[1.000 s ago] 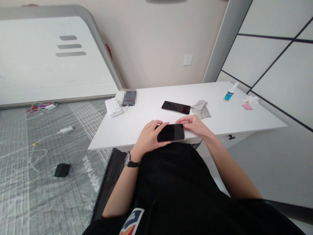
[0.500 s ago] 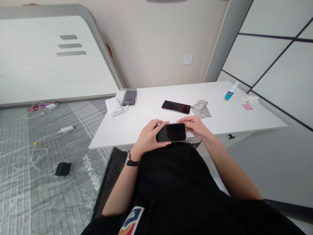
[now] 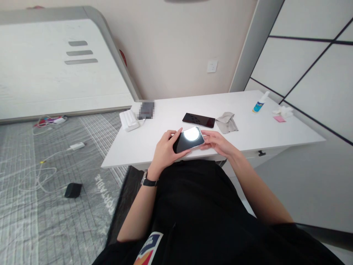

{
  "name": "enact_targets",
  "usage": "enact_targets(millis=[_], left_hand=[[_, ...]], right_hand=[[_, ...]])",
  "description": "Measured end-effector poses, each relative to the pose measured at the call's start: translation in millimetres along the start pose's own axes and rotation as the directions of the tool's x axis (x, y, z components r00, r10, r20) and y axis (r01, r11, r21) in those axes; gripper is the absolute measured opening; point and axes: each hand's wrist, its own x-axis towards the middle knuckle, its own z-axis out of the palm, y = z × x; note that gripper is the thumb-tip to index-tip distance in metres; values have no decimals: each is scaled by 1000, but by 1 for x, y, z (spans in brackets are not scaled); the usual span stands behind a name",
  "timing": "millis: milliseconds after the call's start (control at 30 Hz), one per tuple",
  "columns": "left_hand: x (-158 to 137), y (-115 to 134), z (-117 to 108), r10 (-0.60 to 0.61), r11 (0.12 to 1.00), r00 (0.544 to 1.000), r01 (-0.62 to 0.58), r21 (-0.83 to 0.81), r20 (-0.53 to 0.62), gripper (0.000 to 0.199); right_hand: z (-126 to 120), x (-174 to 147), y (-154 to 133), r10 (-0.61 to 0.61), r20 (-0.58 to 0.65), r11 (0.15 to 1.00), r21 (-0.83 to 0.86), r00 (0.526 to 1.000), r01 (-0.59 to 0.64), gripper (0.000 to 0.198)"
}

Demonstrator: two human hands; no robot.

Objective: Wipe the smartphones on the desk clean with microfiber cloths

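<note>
My left hand (image 3: 166, 149) is wrapped round the left end of a smartphone (image 3: 182, 143) with a dark screen, its thumb and fingers on the two long edges. At the other end, my right hand (image 3: 216, 142) has its fingers against the short edge. The phone is tilted above the front edge of the table, and a bright round patch like a reflected lamp shows on its glass. Just beyond it a second dark-screened phone (image 3: 198, 120) lies flat, beside a crumpled grey cloth (image 3: 227, 123).
The white table (image 3: 162, 121) carries a white power adapter (image 3: 129, 120) and a blurred dark item (image 3: 146, 110) at left. To the right are a spray bottle (image 3: 260, 102), a pink slip (image 3: 280, 119) and crumpled tissue (image 3: 285, 111). Cables and a black box (image 3: 73, 190) lie on the grey mat.
The phone has risen slightly, shifted left and tilted, and the bright round patch now shows on its screen. My right fingers have moved along its right end.
</note>
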Motion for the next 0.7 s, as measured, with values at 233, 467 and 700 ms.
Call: enact_targets(millis=[233,467,700], left_hand=[[-1,0,2,-17,1000,1000,17,22,-5,84],[0,4,1,27,995,1000,-27,94,0,82],[1,8,3,27,988,1000,-27,152,8,83]], right_hand=[[-3,-2,0,-6,62,1000,-19,998,7,60],[-1,-1,5,-72,55,994,-78,996,77,56],[6,-2,8,-138,-35,973,-189,990,130,49]])
